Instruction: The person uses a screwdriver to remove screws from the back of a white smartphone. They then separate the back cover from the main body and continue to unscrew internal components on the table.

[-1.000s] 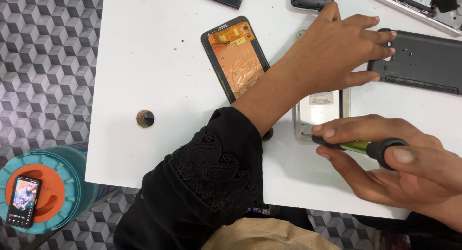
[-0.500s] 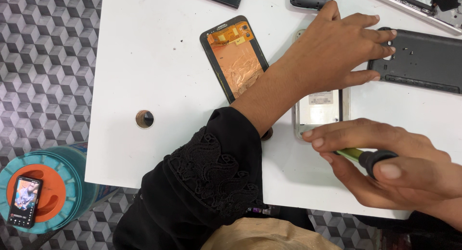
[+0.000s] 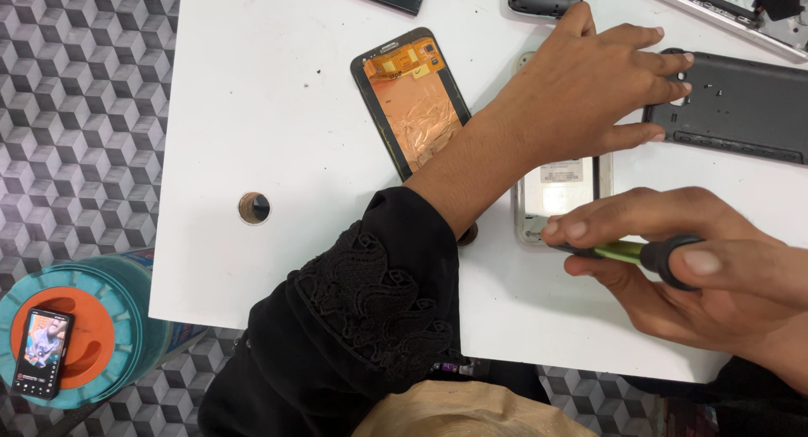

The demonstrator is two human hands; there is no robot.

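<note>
**Around my bench**

Copper-backed phone screen panel [image 3: 417, 100] lies face down on my white table [image 3: 278, 92]. Dark grey back cover [image 3: 741, 109] sits far right. Below left, a lit phone [image 3: 40, 353] rests on a teal stool [image 3: 101, 285].

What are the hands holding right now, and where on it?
The right hand grips a screwdriver by its green-and-black handle. The left hand holds nothing; it lies flat on the opened white phone.
</note>
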